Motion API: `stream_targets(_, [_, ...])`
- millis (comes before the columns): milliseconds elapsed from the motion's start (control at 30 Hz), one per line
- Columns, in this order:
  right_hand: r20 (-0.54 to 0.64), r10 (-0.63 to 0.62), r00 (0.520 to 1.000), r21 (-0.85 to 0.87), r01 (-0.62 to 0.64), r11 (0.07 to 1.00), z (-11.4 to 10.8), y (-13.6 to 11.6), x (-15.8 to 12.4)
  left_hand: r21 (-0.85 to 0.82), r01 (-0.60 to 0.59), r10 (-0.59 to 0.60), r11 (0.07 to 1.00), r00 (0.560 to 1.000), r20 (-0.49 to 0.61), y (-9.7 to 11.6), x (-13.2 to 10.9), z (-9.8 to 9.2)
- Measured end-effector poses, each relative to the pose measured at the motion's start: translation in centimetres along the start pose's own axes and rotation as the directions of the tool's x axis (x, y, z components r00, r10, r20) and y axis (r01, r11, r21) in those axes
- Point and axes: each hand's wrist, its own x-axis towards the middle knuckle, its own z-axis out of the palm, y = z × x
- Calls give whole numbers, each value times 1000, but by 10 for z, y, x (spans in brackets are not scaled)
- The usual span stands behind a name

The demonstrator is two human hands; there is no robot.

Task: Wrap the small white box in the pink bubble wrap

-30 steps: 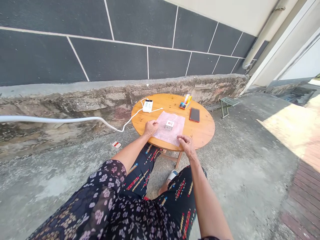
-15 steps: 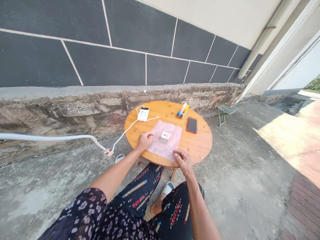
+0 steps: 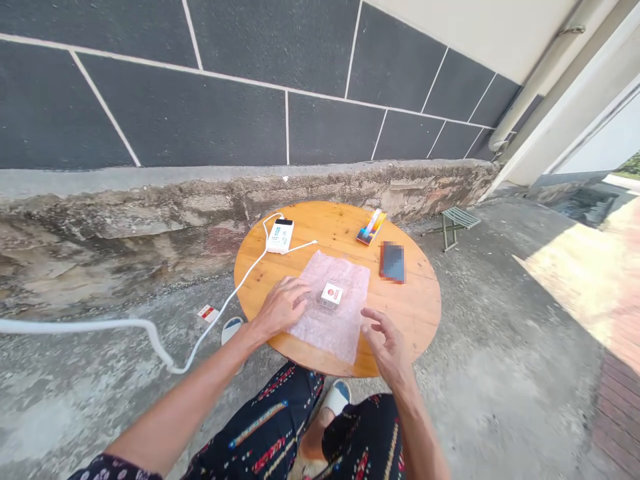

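Note:
A sheet of pinkish bubble wrap [image 3: 330, 320] lies flat on a round wooden table [image 3: 415, 307]. A small white box with a red mark [image 3: 331, 295] sits on the middle of the sheet. My left hand [image 3: 281, 307] rests on the sheet's left edge, fingers spread and flat. My right hand [image 3: 385, 340] hovers just off the sheet's right near corner, fingers loosely apart, holding nothing.
On the table's far side lie a white power bank [image 3: 280, 235] with a white cable, a tape dispenser [image 3: 371, 227] and a dark phone [image 3: 392, 261]. A small green stool [image 3: 454, 220] stands at the right. A low concrete ledge and dark tiled wall run behind.
The view has drawn closer to the table. My left hand has flattened onto the sheet's left edge; my right hand has let go of the near corner and lifted with fingers apart.

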Motion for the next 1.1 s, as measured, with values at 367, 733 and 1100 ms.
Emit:
stream_targets(367, [196, -251, 948, -168, 285, 944, 41, -7, 54, -52, 34, -26, 998, 987, 158, -11, -6, 14])
stream_targets(733, [238, -209, 948, -286, 274, 918, 64, -5, 71, -68, 48, -39, 997, 991, 129, -15, -9, 21])
stream_targets(1100, [46, -136, 990, -356, 144, 923, 15, -4, 69, -76, 39, -31, 996, 995, 95, -17, -10, 22])
